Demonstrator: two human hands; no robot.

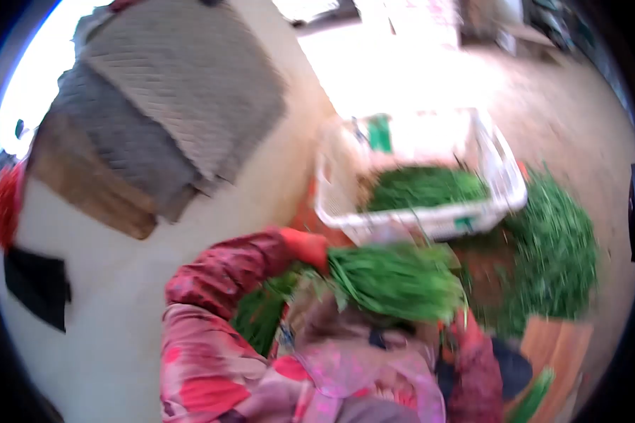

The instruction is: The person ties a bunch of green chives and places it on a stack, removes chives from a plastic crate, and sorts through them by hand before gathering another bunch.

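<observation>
Grips the left end of a leafy green bundle (398, 280) with the left hand (307, 250), closed around the stalks. Has the right hand (466, 330) beside the opposite end, too blurred to tell whether spread, pinching or pressed together. Holds the bundle crosswise before the torso, with its long axis running left to right and dipping slightly rightward, just on the near side of the white basket (444, 213). Shows cut greens (427, 187) inside the basket and, to its right, a loose heap (561, 247), nearer to the right hand.
</observation>
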